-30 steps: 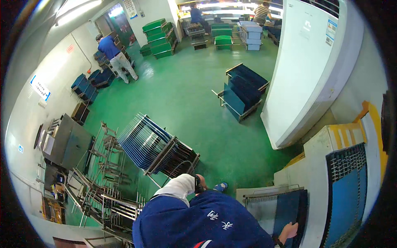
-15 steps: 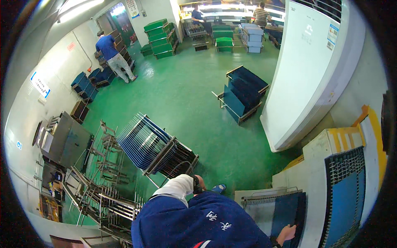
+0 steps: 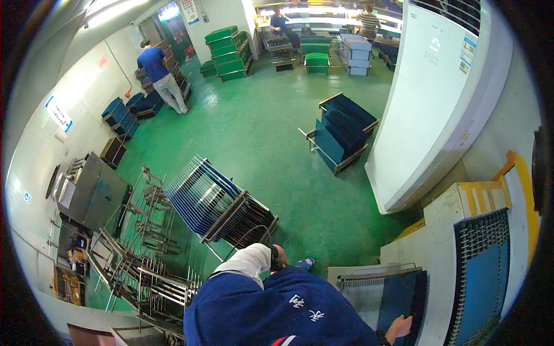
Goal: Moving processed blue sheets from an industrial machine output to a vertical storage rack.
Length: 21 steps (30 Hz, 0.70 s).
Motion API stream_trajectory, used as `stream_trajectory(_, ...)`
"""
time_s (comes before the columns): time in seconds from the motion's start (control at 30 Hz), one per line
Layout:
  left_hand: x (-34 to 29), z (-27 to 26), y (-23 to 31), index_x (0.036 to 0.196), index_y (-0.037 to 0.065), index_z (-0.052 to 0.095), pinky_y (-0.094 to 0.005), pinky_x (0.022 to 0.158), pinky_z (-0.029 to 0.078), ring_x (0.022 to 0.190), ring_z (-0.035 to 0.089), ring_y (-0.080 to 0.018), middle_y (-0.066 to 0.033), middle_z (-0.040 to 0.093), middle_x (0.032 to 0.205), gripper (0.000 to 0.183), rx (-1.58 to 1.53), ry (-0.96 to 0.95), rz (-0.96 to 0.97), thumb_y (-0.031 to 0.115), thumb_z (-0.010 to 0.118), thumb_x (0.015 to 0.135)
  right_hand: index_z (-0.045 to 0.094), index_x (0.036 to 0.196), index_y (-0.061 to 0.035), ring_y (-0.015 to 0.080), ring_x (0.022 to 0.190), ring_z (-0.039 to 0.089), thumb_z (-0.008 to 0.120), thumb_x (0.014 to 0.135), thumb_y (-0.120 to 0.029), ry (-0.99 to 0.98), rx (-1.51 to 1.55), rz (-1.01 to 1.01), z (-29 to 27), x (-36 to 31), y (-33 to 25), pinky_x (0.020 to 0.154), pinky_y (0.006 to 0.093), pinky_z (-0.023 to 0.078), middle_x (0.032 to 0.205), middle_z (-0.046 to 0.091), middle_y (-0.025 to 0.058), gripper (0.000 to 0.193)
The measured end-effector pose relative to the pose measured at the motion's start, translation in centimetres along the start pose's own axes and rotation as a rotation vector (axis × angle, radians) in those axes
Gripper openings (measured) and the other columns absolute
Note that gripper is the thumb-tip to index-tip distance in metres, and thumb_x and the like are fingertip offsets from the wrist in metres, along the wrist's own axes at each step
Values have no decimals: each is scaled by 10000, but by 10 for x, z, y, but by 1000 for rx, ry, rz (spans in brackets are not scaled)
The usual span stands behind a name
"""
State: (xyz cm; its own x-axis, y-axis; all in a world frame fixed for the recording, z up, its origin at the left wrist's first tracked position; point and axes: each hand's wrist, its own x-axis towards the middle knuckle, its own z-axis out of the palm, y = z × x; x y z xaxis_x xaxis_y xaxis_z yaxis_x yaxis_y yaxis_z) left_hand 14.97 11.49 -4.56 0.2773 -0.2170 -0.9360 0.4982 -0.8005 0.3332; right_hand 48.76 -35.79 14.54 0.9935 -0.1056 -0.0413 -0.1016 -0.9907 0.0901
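Note:
My right hand point(image 3: 398, 330) is at the lower right, its fingers closed on a flat dark blue panel point(image 3: 402, 297). That panel stands in front of a shallow rack with a wire handle point(image 3: 381, 269) and a row of small coils or teeth. My left hand point(image 3: 280, 257), with a dark band at the wrist, is beside white cloth and close to a metal rack point(image 3: 231, 213). Thin blue panels point(image 3: 202, 187) stand side by side in that rack, and a curved dark loop rises at its near corner. The fingers of my left hand are mostly hidden.
Bare metal racks point(image 3: 156, 277) crowd the lower left. Another rack of dark blue panels point(image 3: 340, 135) stands on the green floor, beside a tall white cabinet unit point(image 3: 427, 104). A meshed blue panel point(image 3: 487, 271) leans at right. Green crates point(image 3: 228, 55) and several people are farther off.
The view has shifted very slightly. Both hands stay in about the same place. At the far bench, a seated person has changed posture.

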Motion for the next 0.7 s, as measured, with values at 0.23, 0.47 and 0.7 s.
stream_trajectory(0.23,-57,-10,43,1282,138,460,-420,923,366,1054,502,-209,-38,546,1189,485,-157,64,-260,433,341,915,562,1135,-40,309,961,591,611,783,-217,44,13,-40,-3,-3,3,825,456,419,1058,622,130,397)
stream_trajectory(0.47,-99,-21,64,1261,135,481,-409,873,402,1026,531,-231,18,545,1221,463,59,-31,-133,420,304,942,559,1133,-38,307,962,592,605,781,-225,103,2,-33,15,5,10,828,466,421,1051,626,123,401)
stream_trajectory(0.7,-14,-7,15,1352,192,365,-455,930,390,1154,478,-296,-88,470,1308,501,129,-44,88,378,439,893,560,1126,-43,318,927,604,623,773,-224,39,6,-35,4,2,7,809,472,429,1040,627,131,401)
